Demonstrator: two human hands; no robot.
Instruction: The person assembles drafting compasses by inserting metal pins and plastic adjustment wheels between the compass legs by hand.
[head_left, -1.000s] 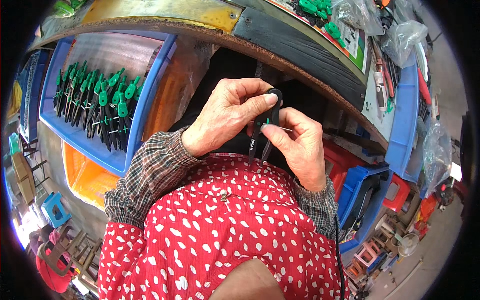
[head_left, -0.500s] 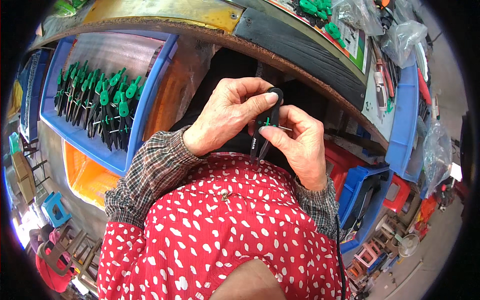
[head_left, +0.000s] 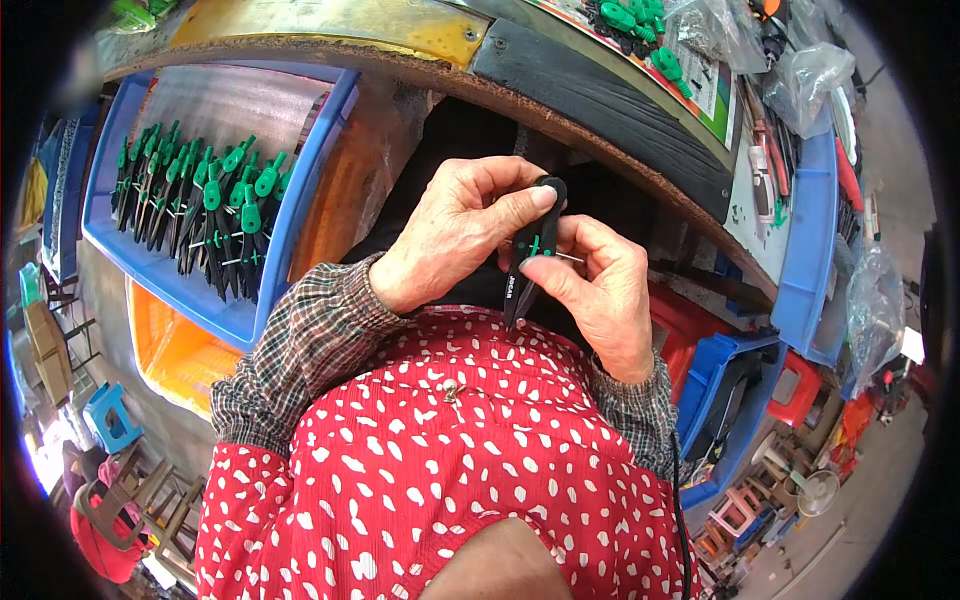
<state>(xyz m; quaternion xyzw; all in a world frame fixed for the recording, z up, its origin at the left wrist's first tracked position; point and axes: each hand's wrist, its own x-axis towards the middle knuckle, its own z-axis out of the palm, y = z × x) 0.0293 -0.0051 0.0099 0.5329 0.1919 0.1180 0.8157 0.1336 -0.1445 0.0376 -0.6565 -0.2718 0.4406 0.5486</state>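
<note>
My left hand [head_left: 455,230] pinches the round top of a black drawing compass [head_left: 519,270] between thumb and fingers. The compass points down toward my lap, its legs close together at the tips. A small green cross-shaped part [head_left: 536,246] sits at its middle, with a thin metal rod sticking out to the right. My right hand [head_left: 600,290] has its thumb and fingers closed on the compass beside this green part. Part of the compass is hidden behind my fingers.
At left, a blue bin [head_left: 275,235] holds several black compasses with green tops [head_left: 212,190]. An orange crate [head_left: 165,350] lies below it. Ahead runs a worn workbench edge [head_left: 600,95], with loose green pieces [head_left: 668,65] on top. Blue bins [head_left: 735,400] stand at right.
The two legs of the compass have drawn closer together at their tips. Both hands stay in nearly the same place, still holding it.
</note>
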